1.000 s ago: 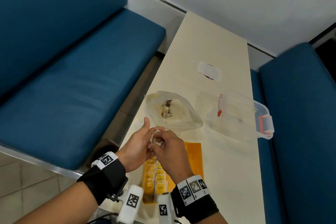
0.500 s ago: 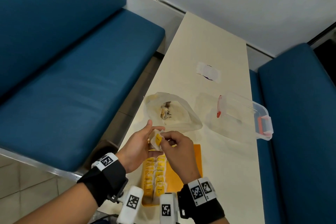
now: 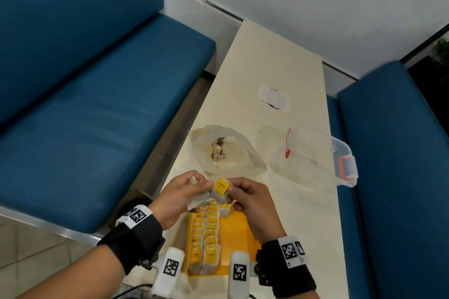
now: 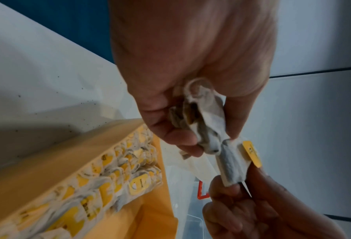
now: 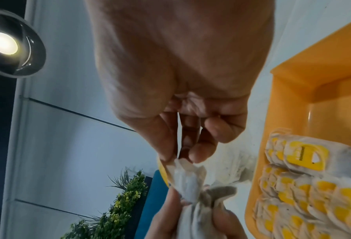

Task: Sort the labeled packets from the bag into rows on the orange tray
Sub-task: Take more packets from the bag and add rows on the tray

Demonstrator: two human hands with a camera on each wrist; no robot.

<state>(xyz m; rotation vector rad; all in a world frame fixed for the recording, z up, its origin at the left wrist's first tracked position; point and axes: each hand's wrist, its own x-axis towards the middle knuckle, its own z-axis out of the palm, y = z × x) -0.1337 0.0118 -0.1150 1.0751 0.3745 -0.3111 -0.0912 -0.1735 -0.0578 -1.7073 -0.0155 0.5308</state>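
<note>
My left hand (image 3: 194, 192) grips a small bunch of grey packets (image 3: 198, 200) just above the far end of the orange tray (image 3: 240, 233). My right hand (image 3: 232, 190) pinches one packet (image 3: 220, 193) by its edge, yellow label (image 3: 221, 185) facing up, still touching the bunch. In the left wrist view the bunch (image 4: 199, 116) sits in my curled fingers and the single packet (image 4: 230, 163) hangs between both hands. In the right wrist view my thumb and fingers pinch that packet (image 5: 184, 177). Two rows of yellow-labelled packets (image 3: 206, 238) lie in the tray's left part. The clear bag (image 3: 226, 153) lies beyond, nearly flat.
A clear plastic box (image 3: 315, 155) with red latches lies right of the bag. A white patch (image 3: 274, 98) sits farther up the cream table (image 3: 303, 226). Blue benches flank the table on both sides. The tray's right half (image 3: 243, 245) shows bare orange.
My right hand has drawn one packet sideways out of the bunch, and its yellow label now faces up. Both hands have shifted slightly away from me.
</note>
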